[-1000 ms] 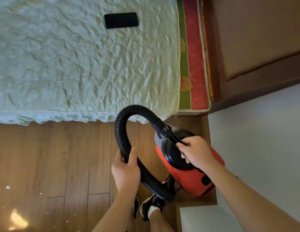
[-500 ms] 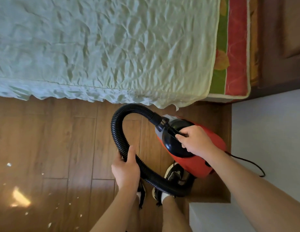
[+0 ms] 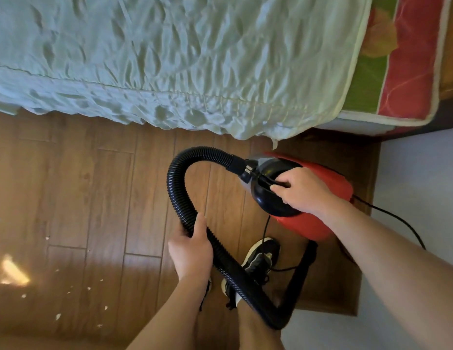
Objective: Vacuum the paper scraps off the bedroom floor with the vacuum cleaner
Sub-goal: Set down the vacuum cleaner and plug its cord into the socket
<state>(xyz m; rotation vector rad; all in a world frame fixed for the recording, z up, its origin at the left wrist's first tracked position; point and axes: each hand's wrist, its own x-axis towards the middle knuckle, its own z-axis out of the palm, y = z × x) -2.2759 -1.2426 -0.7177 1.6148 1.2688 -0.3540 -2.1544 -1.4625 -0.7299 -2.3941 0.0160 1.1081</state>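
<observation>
Looking down through the head camera, I report the following state. The right hand [image 3: 300, 192] is clamped on the black top handle of the red vacuum cleaner [image 3: 303, 228], with the fingers curled over the handle. The unit sits over the corner of the wooden floor [image 3: 94, 185] where the bed edge meets the white wall [image 3: 422, 173]; I cannot tell whether its base touches the boards. A black ribbed hose [image 3: 173, 188] leaves the front of the unit, arcs toward the bed edge of the floor and loops back toward the person. The left hand [image 3: 191, 251] grips this hose at mid-length, thumb laid along its top. Past that hand the hose crosses over a black shoe [image 3: 261, 256] and bends into a rigid black tube [image 3: 300, 276], which rises toward the unit's underside. A thin power cord [image 3: 397, 218] runs from the rear of the unit along the wall side. The paper scraps [image 3: 58, 316] lie scattered on the floor well apart from the unit, away from both the bed edge and the wall corner, beside a bright sun patch [image 3: 12, 272]. A crumpled pale green sheet [image 3: 170, 59] covers the bed, exposing a red and green mattress [image 3: 410, 59] at the wall end.
</observation>
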